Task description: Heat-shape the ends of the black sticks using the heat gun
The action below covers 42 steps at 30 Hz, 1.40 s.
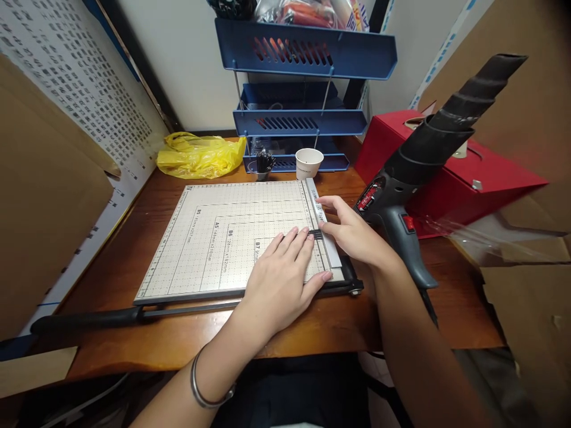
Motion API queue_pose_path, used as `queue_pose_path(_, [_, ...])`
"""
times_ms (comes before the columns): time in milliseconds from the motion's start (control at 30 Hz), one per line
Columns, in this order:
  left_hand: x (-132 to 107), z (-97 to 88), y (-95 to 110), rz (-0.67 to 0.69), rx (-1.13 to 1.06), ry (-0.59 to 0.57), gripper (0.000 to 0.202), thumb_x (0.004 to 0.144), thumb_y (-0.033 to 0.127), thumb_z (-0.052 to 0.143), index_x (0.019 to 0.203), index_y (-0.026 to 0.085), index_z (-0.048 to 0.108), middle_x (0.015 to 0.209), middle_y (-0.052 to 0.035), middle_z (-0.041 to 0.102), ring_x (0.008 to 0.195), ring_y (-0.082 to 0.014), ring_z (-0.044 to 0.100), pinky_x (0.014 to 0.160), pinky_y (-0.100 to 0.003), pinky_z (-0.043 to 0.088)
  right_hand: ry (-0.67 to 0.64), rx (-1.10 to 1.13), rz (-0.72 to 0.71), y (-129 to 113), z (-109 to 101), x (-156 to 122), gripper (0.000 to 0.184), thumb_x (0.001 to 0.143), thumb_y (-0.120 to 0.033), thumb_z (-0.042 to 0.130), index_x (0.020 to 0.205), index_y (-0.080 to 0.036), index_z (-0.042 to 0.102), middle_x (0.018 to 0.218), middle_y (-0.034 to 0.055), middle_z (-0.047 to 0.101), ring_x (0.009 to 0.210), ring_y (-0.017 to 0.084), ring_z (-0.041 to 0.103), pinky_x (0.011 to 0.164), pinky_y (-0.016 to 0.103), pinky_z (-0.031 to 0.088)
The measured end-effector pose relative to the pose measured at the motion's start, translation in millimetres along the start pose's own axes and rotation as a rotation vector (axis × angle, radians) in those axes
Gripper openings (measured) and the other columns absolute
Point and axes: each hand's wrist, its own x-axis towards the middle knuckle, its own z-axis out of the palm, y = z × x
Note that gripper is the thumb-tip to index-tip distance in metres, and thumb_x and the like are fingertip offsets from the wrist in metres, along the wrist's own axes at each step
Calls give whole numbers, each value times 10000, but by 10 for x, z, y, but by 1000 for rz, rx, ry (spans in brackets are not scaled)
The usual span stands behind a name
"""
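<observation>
A guillotine paper cutter (178,238) with a printed size grid lies in front of me. Its black-handled blade arm (89,319) is down along the near edge. My left hand (285,276) rests flat on the board, fingers together and fingertips on several thin black strips (316,234). These strips reach to the metal guide bar (329,246) at the board's right; what lies under my palm is hidden. My right hand (350,229) touches that bar from the right, thumb and forefinger apart along it, its other fingers partly hidden.
A white paper cup (309,161) and a small cup of black strips (264,163) stand behind the cutter. Blue tiered trays (303,122) rise at the back, with a yellow plastic bag (200,156) to the left. A heat gun (401,196) and red box (491,172) are at right.
</observation>
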Motion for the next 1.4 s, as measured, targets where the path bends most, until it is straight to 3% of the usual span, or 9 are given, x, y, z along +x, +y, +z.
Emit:
queue_pose_path(433, [-10,18,-6,12,-3,8,775,1091,618,242,1540,32,477,1626,-167,440,1528,-316,406,1275,-497,327,35,-14,-6,11,76,36,573,790,-98,563,1337,-242,474,1483,121,538,1409,270,509,1216,544,387])
queue_pose_path(733, [-19,-4,-13,-9,-114,-4,965,994,800,233,1541,37,455,1639,-206,413,1545,-325,373,1278,-522,311,46,106,-27,106,90,67,513,823,-200,610,1313,-264,474,1458,101,558,1340,264,565,1194,534,426])
queue_pose_path(900, [-17,-5,-16,2,-113,-1,934,1009,779,251,1516,29,483,1625,-201,438,1544,-327,375,1279,-520,308,100,135,7,153,53,85,560,805,-214,634,1334,-282,466,1486,86,540,1299,280,592,1144,542,474])
queue_pose_path(1233, [-21,-12,-13,9,-98,3,888,1021,753,293,1536,53,474,1635,-179,430,1537,-324,388,1277,-517,312,53,161,-42,67,95,67,695,704,-150,652,1361,-240,443,1454,104,561,1288,266,598,1148,492,477])
queue_pose_path(1400, [-28,-4,-18,23,-72,9,856,1032,731,303,1534,62,483,1634,-178,430,1535,-333,390,1270,-527,323,49,166,-33,105,89,81,631,761,-167,629,1359,-255,447,1453,93,565,1279,247,604,1157,496,471])
